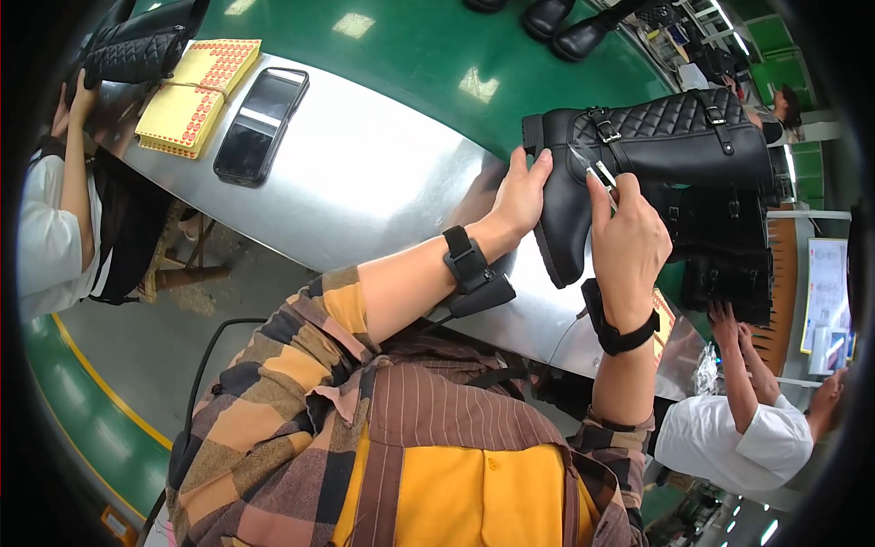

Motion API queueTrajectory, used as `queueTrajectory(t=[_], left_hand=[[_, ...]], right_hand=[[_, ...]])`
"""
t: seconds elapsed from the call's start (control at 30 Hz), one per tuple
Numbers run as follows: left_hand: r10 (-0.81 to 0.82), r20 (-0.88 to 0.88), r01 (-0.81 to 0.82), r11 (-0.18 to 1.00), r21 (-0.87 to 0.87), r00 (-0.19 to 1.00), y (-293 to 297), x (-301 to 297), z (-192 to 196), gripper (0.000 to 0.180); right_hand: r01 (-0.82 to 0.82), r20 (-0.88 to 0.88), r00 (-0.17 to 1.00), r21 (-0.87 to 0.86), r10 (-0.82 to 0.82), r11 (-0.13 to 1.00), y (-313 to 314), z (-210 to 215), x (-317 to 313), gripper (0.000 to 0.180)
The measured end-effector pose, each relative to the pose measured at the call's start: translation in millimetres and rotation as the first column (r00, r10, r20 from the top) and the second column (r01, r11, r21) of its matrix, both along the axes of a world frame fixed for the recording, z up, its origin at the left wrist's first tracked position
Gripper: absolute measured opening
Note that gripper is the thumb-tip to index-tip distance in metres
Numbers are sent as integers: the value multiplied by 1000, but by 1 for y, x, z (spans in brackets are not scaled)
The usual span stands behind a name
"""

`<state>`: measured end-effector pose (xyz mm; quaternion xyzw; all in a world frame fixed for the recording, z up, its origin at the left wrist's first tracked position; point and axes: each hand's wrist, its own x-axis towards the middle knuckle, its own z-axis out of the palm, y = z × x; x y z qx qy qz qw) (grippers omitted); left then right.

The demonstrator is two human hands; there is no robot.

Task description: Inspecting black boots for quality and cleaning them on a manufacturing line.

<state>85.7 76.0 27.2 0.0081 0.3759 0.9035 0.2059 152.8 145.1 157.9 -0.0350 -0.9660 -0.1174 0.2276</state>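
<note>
A tall black boot [670, 150] with a quilted shaft and buckled straps lies on its side over the right part of the metal worktable [365, 137]. My left hand [519, 196] grips it at the heel, thumb and fingers against the leather. In my right hand [631, 239] is a pair of small metal thread snips [594, 166], fingers closed round them. Their pointed blades are at the boot's ankle, close to the lower buckle strap. Whether the tips touch a thread is too small to tell.
A banded stack of yellow cards [196, 100] and a black phone [262, 126] lie left on the table. More black boots [720, 223] stand at right, where a co-worker [738, 433] reaches in. Another person [59, 228] handles a boot [137, 50] at far left. Beyond is a green surface [410, 55].
</note>
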Motion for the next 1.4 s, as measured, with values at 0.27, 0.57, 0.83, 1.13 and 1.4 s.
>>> queueTrajectory(t=[0.27, 0.57, 0.83, 1.13, 1.4], left_hand=[[118, -63, -128, 976, -177, 991, 5, 1, -6, 43], [129, -187, -177, 947, -267, 974, 1, 1, -4, 76], [143, -256, -225, 918, -326, 956, -6, 5, 5, 72], [104, -167, -124, 986, -112, 980, 0, 1, 5, 67], [-148, 137, 112, 964, 240, 979, -11, -7, 20, 48]], right_hand=[[42, 21, 999, 58, -43, 997, 5, -11, -9, 33], [-1, 19, 1000, 94, 0, 996, 10, -7, -13, 34], [25, -3, 1000, -31, -25, 999, 7, 6, -8, 34], [-33, -256, 966, -194, -19, 980, 31, 18, 32, 24], [488, -58, 867, -104, -495, 867, 203, 15, 151, 32]])
